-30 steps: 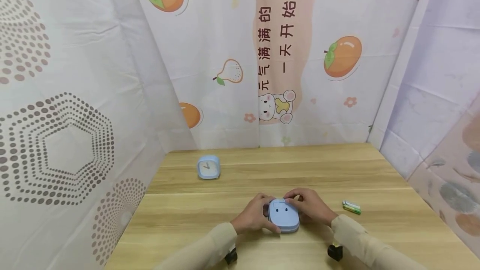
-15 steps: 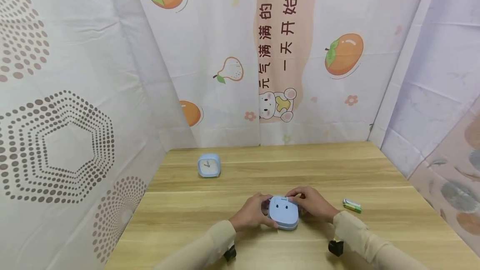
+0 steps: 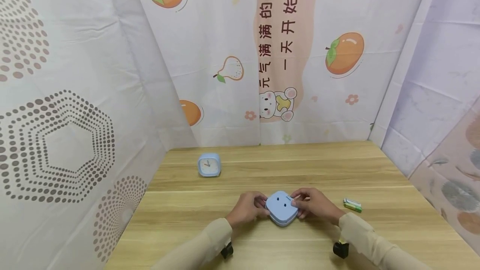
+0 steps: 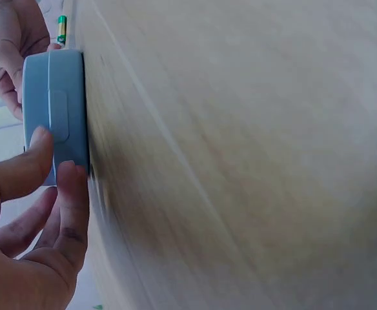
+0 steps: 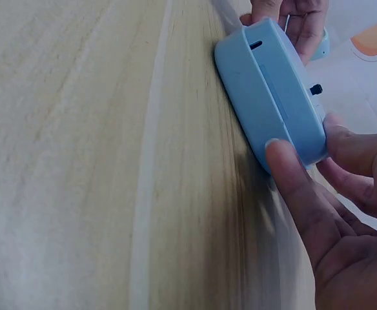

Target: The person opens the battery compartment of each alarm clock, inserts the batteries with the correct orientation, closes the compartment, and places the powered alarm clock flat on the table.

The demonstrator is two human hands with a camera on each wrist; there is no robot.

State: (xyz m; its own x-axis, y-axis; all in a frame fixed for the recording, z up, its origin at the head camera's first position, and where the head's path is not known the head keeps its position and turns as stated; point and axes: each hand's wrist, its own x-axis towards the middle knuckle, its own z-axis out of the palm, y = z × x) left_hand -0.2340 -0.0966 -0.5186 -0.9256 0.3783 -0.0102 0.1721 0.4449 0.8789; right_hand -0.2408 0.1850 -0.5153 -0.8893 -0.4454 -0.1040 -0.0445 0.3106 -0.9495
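Observation:
A light blue alarm clock (image 3: 278, 211) with rounded corners lies on the wooden table, its back up and two black knobs showing. My left hand (image 3: 244, 209) holds its left corner; in the left wrist view the thumb and fingertips (image 4: 72, 171) close on the side near a raised button. At the opposite corner my right hand (image 3: 314, 205) grips it, thumb on the back and a finger along the side wall, as the right wrist view shows. The face of this clock (image 5: 285, 90) is hidden underneath.
Another light blue clock (image 3: 209, 165) stands at the table's back left, dial forward. Right of my right hand lie a green battery (image 3: 352, 207) and a white one (image 3: 351, 202) side by side. Printed curtains (image 3: 232, 107) enclose the table's back and sides.
The alarm clock has turned clockwise so a corner points toward me. My left hand has shifted from its left side to the left corner; the right thumb has moved slightly down with the turn.

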